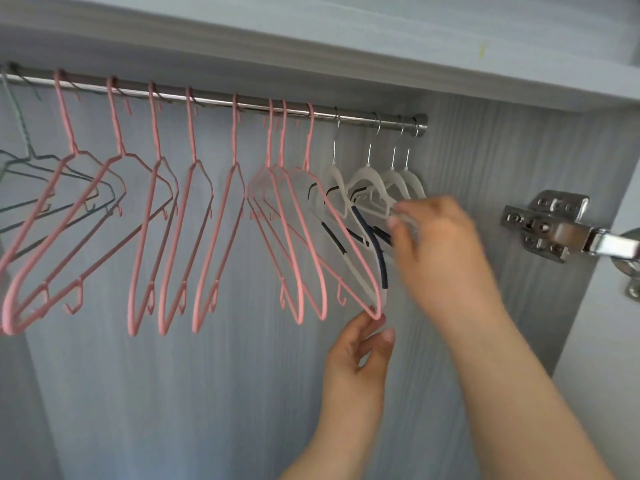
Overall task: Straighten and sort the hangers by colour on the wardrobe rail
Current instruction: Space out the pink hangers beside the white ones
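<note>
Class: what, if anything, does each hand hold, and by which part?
The right hand pinches a white hanger by its near shoulder end. The left hand holds nothing; its fingertips touch the lower corner of a pink hanger.

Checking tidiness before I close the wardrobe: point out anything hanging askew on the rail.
The pink hangers hang unevenly spaced and turned at differing angles; the leftmost two slant across the grey hangers. The rightmost pink hanger crosses in front of the white hangers, its lower tip at the left hand.
</note>
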### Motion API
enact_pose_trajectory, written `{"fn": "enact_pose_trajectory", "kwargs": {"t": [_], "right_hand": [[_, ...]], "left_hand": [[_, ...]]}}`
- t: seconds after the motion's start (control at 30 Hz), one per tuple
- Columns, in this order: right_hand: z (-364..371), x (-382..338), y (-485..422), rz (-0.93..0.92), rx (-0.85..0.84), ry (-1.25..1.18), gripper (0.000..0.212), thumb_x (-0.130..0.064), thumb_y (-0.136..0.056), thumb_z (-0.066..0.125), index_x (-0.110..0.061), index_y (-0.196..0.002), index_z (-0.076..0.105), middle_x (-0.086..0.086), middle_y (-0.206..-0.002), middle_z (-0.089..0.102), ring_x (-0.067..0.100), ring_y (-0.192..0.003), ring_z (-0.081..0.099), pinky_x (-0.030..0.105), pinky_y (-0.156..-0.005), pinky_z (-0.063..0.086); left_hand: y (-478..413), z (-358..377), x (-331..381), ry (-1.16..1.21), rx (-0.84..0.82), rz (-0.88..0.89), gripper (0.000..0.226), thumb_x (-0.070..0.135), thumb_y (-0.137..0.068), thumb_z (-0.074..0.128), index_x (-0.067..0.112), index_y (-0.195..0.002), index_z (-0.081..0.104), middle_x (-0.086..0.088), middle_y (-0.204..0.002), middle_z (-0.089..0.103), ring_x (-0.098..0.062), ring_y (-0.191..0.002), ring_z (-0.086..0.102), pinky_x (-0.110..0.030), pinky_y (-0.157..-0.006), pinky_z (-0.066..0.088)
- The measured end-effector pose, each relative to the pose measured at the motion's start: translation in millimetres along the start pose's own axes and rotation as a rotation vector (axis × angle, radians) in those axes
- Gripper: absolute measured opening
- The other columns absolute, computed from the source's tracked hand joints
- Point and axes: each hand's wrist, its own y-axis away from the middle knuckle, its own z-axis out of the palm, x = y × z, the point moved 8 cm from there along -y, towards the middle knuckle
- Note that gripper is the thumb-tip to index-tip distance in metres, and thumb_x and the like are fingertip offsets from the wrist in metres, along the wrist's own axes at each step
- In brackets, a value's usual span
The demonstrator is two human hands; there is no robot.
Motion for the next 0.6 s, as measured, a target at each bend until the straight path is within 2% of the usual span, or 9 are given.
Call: {"fn": "enact_pose_trajectory", "kwargs": {"t": [0.07,0.17,0.27,0.4,0.5,0.6], "right_hand": [[-21.4,14.5,-4.6,0.013,0.069,0.004,0.03,-0.015,-0.087,0.054,-0.012,-0.116,0.061,0.015,-0.117,0.056,0.036,-0.108,0.052,0.036,-0.092,0.041],[-5.0,39.2,-7.5,0.116,-0.084,0.106,0.035,-0.013,-0.085,0.056,-0.012,-0.12,0.057,0.017,-0.119,0.055,0.038,-0.11,0.052,0.039,-0.09,0.043],[17.5,44.3,-3.6,0.172,-0.167,0.088,0.034,-0.012,-0.089,0.048,-0.009,-0.123,0.052,0.021,-0.119,0.057,0.038,-0.107,0.055,0.038,-0.085,0.045],[30.8,48.0,-5.5,0.209,-0.152,-0.007,0.025,-0.016,-0.094,0.038,-0.004,-0.11,0.054,0.024,-0.097,0.064,0.04,-0.092,0.059,0.036,-0.071,0.045],[28.9,39.9,-5.1,0.186,-0.061,-0.088,0.024,-0.015,-0.095,0.036,-0.003,-0.103,0.055,0.023,-0.086,0.065,0.039,-0.08,0.06,0.04,-0.069,0.05],[30.1,33.5,-3.7,0.173,-0.031,-0.142,0.025,-0.014,-0.096,0.036,-0.001,-0.1,0.057,0.017,-0.077,0.062,0.03,-0.067,0.055,0.034,-0.061,0.045]], "left_hand": [[3.7,-0.3,-6.1,-0.005,0.008,-0.029,0.027,0.009,-0.085,0.059,0.032,-0.1,0.059,0.014,-0.099,0.068,0.016,-0.081,0.06,-0.014,-0.083,0.045],[8.6,-0.9,-13.1,-0.021,-0.008,-0.062,0.026,0.012,-0.084,0.061,0.032,-0.101,0.058,0.012,-0.1,0.068,0.012,-0.081,0.062,-0.02,-0.086,0.046],[10.2,-7.1,-11.7,0.003,0.01,-0.079,0.025,0.015,-0.082,0.066,0.03,-0.1,0.06,0.018,-0.089,0.072,0.008,-0.079,0.064,-0.03,-0.093,0.047],[11.8,-13.9,-6.3,0.05,0.047,-0.092,0.027,0.007,-0.083,0.061,0.023,-0.104,0.062,0.017,-0.087,0.072,0.007,-0.08,0.065,-0.031,-0.094,0.047],[12.9,-13.1,0.6,0.055,0.045,-0.079,0.026,0.009,-0.083,0.061,0.026,-0.103,0.062,0.018,-0.091,0.072,0.003,-0.089,0.065,-0.029,-0.094,0.047],[12.7,-10.6,3.7,0.064,0.045,-0.075,0.027,0.01,-0.083,0.061,0.027,-0.104,0.061,0.014,-0.092,0.072,0.001,-0.093,0.064,-0.025,-0.091,0.049]]}}
